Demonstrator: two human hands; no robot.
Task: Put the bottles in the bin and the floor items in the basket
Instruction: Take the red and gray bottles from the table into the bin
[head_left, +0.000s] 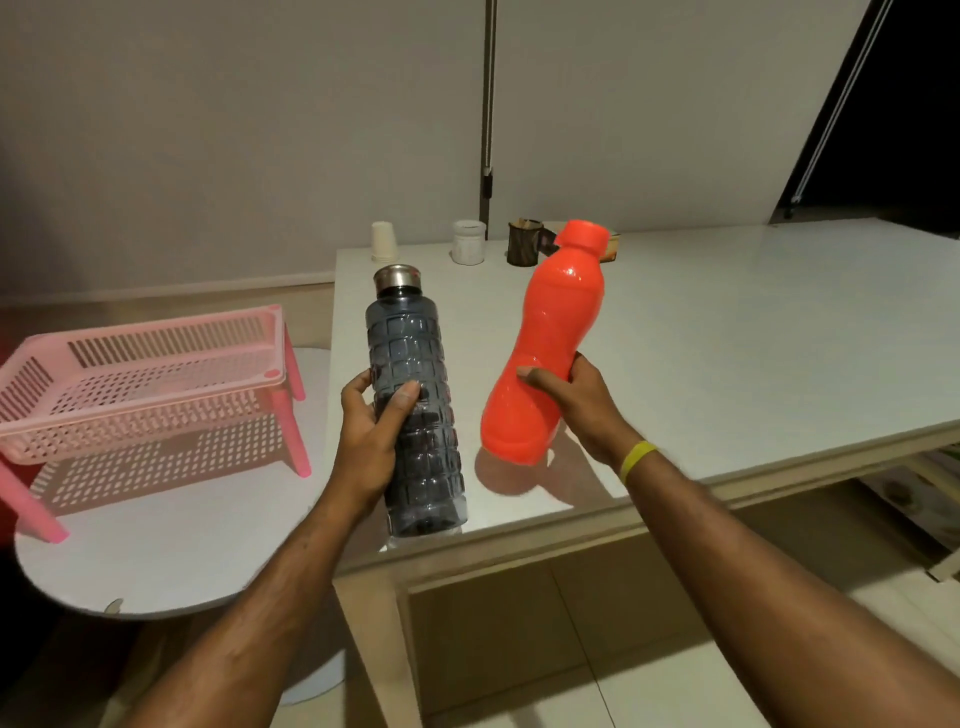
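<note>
With the left hand (371, 431) wrapped around the dark bottle (415, 410) and the right hand (569, 400) clutching the tilted orange bottle (545, 353), pink basket (140, 379) at nine o'clock, either smooth bottle might slip mid-carry.

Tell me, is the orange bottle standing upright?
No, tilted: the orange bottle leans right in the right hand, its base lifted off the table.

Both forearms are bare, with no sleeves in view. A thin yellow-green band (638, 459) circles the wrist of the right hand (576, 402). The left hand (371, 423) wears nothing.
</note>
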